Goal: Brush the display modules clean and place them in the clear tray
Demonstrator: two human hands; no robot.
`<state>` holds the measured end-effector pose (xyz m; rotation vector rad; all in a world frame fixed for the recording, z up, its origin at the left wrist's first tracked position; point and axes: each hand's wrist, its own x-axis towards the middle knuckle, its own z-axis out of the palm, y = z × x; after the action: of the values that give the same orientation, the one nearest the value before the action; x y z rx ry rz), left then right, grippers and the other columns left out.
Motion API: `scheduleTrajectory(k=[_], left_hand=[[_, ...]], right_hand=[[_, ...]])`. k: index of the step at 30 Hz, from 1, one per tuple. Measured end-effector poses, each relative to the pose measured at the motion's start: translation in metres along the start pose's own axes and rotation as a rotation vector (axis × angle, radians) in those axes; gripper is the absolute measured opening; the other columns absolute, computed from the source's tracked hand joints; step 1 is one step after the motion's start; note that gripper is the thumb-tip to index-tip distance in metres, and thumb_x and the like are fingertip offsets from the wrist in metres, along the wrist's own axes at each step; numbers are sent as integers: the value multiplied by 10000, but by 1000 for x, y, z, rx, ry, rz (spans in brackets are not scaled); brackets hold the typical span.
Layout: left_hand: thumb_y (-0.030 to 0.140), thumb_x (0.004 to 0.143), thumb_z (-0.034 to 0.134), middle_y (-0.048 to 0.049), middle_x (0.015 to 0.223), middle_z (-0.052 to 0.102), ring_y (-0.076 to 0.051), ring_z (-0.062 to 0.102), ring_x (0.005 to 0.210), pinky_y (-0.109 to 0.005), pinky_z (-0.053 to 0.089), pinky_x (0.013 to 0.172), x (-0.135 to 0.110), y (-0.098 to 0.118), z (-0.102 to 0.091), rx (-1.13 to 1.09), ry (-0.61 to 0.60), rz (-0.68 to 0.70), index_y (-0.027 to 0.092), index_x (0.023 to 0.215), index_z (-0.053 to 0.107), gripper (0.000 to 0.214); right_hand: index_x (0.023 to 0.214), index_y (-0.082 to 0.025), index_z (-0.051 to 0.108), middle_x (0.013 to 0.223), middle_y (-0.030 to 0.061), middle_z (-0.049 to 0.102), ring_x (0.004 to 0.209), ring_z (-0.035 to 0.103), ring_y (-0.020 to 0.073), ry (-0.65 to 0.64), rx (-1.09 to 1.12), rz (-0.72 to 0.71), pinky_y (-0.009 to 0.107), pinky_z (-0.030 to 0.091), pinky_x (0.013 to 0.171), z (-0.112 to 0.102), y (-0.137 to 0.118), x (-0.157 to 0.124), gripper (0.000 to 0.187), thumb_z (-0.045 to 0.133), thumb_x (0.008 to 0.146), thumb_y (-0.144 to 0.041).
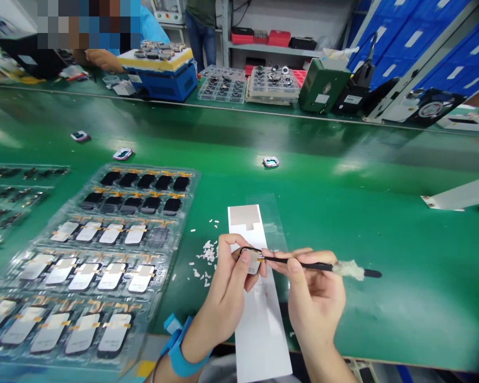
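My left hand (222,299), with a blue wrist strap (186,348), pinches a small watch display module (251,263) between thumb and fingers, its pale back facing me. In my right hand (316,298) are black tweezers (317,265), their rear end wrapped in whitish material. The tips reach the module's edge near a small orange flex; whether they grip anything is too small to tell. Beneath both hands lies a long white strip of sheet (261,335) with a grey upper part. Small white scraps (208,251) are scattered left of it.
A clear tray (171,234) on the left holds rows of display modules, black-faced behind, pale-backed in front. Small watch-case parts (271,161) lie further back on the green table (383,223). A blue box (159,80) and parts trays (222,85) stand behind, near another person.
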<state>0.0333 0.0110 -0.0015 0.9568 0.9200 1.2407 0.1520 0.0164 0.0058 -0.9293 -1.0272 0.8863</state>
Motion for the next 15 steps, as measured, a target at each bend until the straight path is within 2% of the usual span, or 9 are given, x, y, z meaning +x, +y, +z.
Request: scheduleTrajectory(k=[7, 11, 15], left_hand=[[411, 1049, 410, 39, 762, 592, -63, 445, 566, -162, 346, 520, -2, 0, 2, 16, 17, 34, 263, 1044, 380, 152], [445, 1013, 489, 43, 693, 557, -87, 493, 595, -166, 301, 476, 1, -1, 0, 68, 81, 48, 254, 1029, 373, 224], [447, 972, 565, 82, 605, 509, -76, 409, 502, -174, 283, 462, 7, -3, 0, 151, 151, 51, 252, 976, 358, 284]], right_hand=[[942, -247, 569, 868, 11, 645, 803, 769, 193, -16, 28, 32, 282, 675, 626, -2, 1, -1, 99, 595, 930, -151], [948, -243, 588, 884, 7, 649, 839, 767, 184, 7, 76, 49, 281, 674, 675, -5, 1, -1, 96, 593, 934, -148], [936, -232, 586, 881, 9, 662, 828, 772, 195, 51, 100, 38, 326, 675, 725, -8, 0, 0, 83, 595, 935, -150]])
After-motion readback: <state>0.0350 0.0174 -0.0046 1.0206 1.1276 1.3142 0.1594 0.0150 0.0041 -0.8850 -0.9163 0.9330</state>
